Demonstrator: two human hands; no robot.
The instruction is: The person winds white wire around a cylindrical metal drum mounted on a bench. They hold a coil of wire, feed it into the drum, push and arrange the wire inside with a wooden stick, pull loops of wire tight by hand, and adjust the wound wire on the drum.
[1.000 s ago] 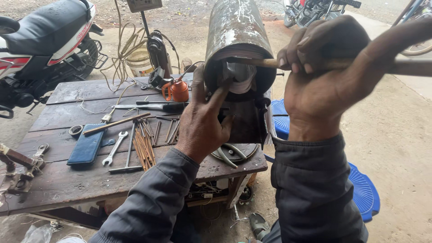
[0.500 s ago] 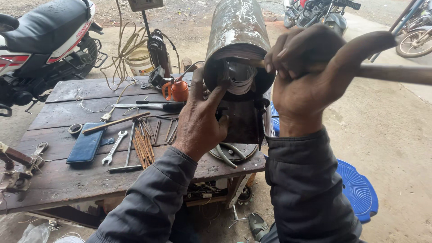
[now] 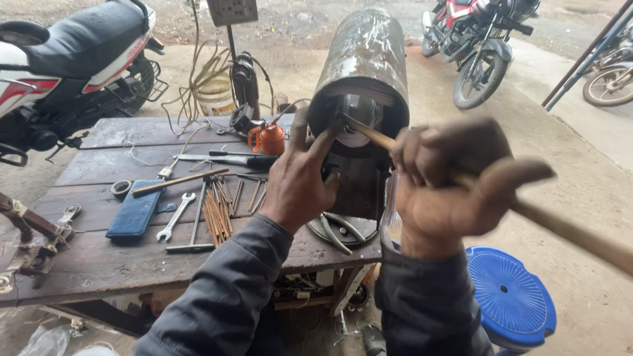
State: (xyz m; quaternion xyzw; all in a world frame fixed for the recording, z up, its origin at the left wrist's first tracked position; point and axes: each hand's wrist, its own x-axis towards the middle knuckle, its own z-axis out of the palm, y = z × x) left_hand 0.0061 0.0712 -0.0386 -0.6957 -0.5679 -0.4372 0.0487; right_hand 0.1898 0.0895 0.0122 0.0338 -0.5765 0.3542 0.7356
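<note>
Working a rod into the mouth of the metal cylinder

Steadying the job falls to the left hand (image 3: 300, 181), which lies spread against the lower rim of the rusty metal cylinder (image 3: 366, 62), fingers wide, holding nothing. The cylinder sits tilted at the right end of the wooden counter (image 3: 92, 264), its open mouth toward the camera, with a pale rounded part showing inside. The right hand (image 3: 452, 181) has its fingers wrapped tight around a long wooden rod (image 3: 567, 227), whose tip reaches into the mouth just above that pale part; the hand is blurred.

To do this well, I judge the rod should run in line with the cylinder's axis, so the tip presses squarely and does not skid off the inner part. The left thumb and forefinger are close to the tip, so they are better kept on the rim, clear of its path. Short, controlled pushes suit a cylinder that merely rests on the counter edge.

Behind the left hand, a red oil can (image 3: 269, 138), a spanner (image 3: 175, 216), thin rods (image 3: 216, 214) and a blue flat case (image 3: 135, 209) lie toward the counter's middle; a blue stool (image 3: 511, 296) stands off its right end
</note>
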